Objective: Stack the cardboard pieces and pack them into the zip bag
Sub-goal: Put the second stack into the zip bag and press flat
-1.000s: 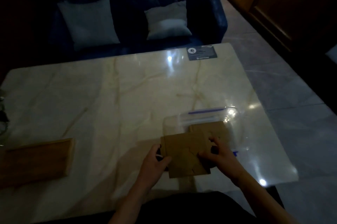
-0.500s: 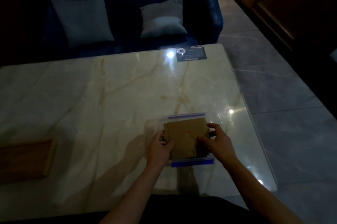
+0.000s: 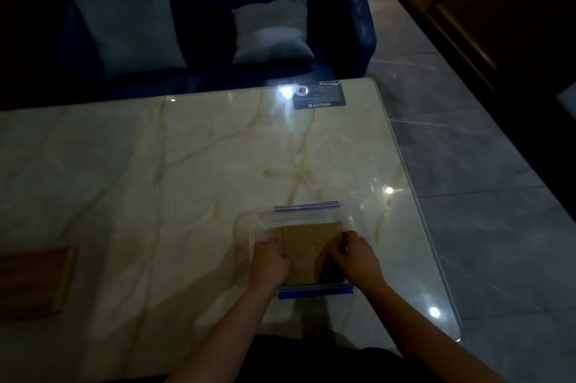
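Near table edge, right of centre: zip bag [image 3: 299,220], clear, lying flat; one blue strip far, one near.
Cardboard stack [image 3: 308,248]: brown, flat over the bag; whether it is inside cannot be told.
Left hand [image 3: 269,264]: closed on the stack's left edge.
Right hand [image 3: 358,258]: closed on the stack's right edge.
Table [image 3: 156,183]: marble, bare across the middle and left.
Wooden board [image 3: 31,283]: at left edge, well apart.
Dark card [image 3: 319,97]: far right corner.
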Tool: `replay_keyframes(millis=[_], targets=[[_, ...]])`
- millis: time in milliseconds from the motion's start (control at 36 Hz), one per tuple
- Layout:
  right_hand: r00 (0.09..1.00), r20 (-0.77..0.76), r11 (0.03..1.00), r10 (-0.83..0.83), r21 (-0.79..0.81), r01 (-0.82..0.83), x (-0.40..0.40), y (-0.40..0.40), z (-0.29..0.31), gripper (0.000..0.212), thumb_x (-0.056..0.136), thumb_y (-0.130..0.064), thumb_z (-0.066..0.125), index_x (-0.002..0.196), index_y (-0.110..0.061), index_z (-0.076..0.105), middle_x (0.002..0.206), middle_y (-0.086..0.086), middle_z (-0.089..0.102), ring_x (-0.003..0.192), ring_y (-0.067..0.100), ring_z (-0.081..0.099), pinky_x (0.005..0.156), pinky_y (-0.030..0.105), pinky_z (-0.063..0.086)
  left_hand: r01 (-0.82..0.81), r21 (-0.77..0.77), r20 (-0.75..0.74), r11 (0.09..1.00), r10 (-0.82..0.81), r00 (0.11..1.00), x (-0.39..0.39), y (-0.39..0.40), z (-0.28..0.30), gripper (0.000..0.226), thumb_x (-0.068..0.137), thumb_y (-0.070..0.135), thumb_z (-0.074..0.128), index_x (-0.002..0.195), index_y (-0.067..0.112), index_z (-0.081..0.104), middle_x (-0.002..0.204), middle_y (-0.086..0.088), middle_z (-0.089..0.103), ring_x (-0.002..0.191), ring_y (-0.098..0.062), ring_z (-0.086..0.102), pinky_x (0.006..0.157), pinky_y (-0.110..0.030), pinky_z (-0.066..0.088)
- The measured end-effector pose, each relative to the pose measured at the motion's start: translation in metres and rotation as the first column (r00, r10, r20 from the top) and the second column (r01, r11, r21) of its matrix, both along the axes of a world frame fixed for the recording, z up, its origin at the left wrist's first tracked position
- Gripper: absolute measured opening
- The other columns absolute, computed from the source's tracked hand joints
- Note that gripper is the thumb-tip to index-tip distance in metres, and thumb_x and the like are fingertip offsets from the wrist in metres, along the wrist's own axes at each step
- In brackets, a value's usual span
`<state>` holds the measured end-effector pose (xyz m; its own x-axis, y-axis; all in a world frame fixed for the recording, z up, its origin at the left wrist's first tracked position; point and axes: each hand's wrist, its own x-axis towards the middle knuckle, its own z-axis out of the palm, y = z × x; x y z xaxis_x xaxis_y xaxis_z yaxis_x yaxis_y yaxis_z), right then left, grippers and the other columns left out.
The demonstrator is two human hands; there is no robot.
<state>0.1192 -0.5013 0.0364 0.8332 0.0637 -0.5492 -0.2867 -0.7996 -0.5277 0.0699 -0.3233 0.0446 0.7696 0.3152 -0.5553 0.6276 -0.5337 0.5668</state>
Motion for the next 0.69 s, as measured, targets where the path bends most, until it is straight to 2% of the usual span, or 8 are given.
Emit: replay_keyframes(millis=[56, 167, 333, 500, 694], targets=[[1.000, -0.012, 1.000, 0.006, -0.010, -0.006, 0.001, 0.001, -0.002, 0.051, 0.088, -0.039, 0.062, 0.130, -0.014, 0.048, 0.121, 0.010, 0.059, 0.104, 0.026, 0.062, 0.090, 0.041, 0.055, 0.035, 0.042, -0.050, 0.998, -0.033, 0.998, 0.002, 0.000, -0.002, 0.023, 0.089, 0.015, 0.053, 0.109, 0.012, 0.062, 0.118, -0.015, 0.060, 0.088, -0.020, 0.062, 0.059, -0.019, 0.041], [0.999, -0.017, 0.998, 0.038, -0.040, -0.039, 0.003, 0.004, -0.003, 0.046, 0.089, -0.038, 0.059, 0.126, -0.014, 0.049, 0.118, 0.010, 0.059, 0.101, 0.025, 0.062, 0.088, 0.041, 0.055, 0.032, 0.049, -0.086, 0.998, -0.027, 0.996, 0.005, -0.001, -0.006, 0.027, 0.090, 0.012, 0.053, 0.116, 0.009, 0.060, 0.120, -0.017, 0.058, 0.096, -0.024, 0.062, 0.079, -0.031, 0.053], [0.996, -0.057, 0.990, 0.075, -0.111, -0.081, 0.002, 0.007, -0.004, 0.045, 0.092, -0.043, 0.053, 0.127, -0.014, 0.048, 0.123, 0.009, 0.053, 0.102, 0.026, 0.062, 0.085, 0.037, 0.053, 0.065, 0.125, -0.168, 0.990, -0.044, 0.985, 0.007, -0.003, -0.006, 0.033, 0.089, 0.013, 0.052, 0.121, 0.015, 0.057, 0.122, -0.012, 0.058, 0.103, -0.026, 0.061, 0.072, -0.031, 0.045], [0.994, -0.055, 0.981, 0.098, -0.164, -0.106, 0.003, 0.008, -0.007, 0.043, 0.094, -0.040, 0.050, 0.127, -0.011, 0.047, 0.124, 0.011, 0.052, 0.104, 0.026, 0.061, 0.084, 0.035, 0.051, 0.084, 0.150, -0.243, 0.985, -0.046, 0.969, 0.011, -0.006, -0.002, 0.034, 0.089, 0.017, 0.052, 0.123, 0.015, 0.054, 0.120, -0.015, 0.057, 0.102, -0.030, 0.061, 0.084, -0.041, 0.054], [0.996, -0.079, 0.993, 0.045, -0.110, -0.053, 0.003, 0.009, -0.006, 0.046, 0.093, -0.037, 0.053, 0.130, -0.010, 0.048, 0.126, 0.014, 0.053, 0.109, 0.031, 0.058, 0.095, 0.040, 0.050, 0.044, 0.094, -0.269, 0.995, -0.017, 0.963, 0.016, -0.007, 0.000, 0.038, 0.087, 0.025, 0.057, 0.121, 0.008, 0.058, 0.121, -0.017, 0.058, 0.105, -0.031, 0.061, 0.089, -0.044, 0.054]])
